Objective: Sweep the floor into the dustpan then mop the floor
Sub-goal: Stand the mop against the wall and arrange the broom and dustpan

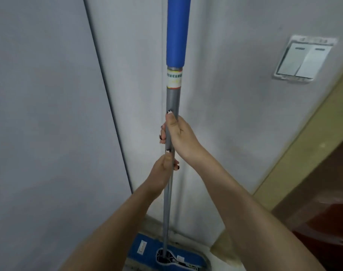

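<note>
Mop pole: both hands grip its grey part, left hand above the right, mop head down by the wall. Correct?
No: the head view shows the right hand above the left hand on the mop pole. Both do grip its grey part, and the mop head is down by the wall.

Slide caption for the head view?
Right hand above left hand gripping the mop pole, blue pad near the wall.

mop pole [171, 98] upright close before grey wall [225, 114], mop head [147, 249] at wall base, light switch [303, 59] on wall to right, tan door frame [307, 145] bounding right side, free room left of pole by flat panel [39, 114]
</note>
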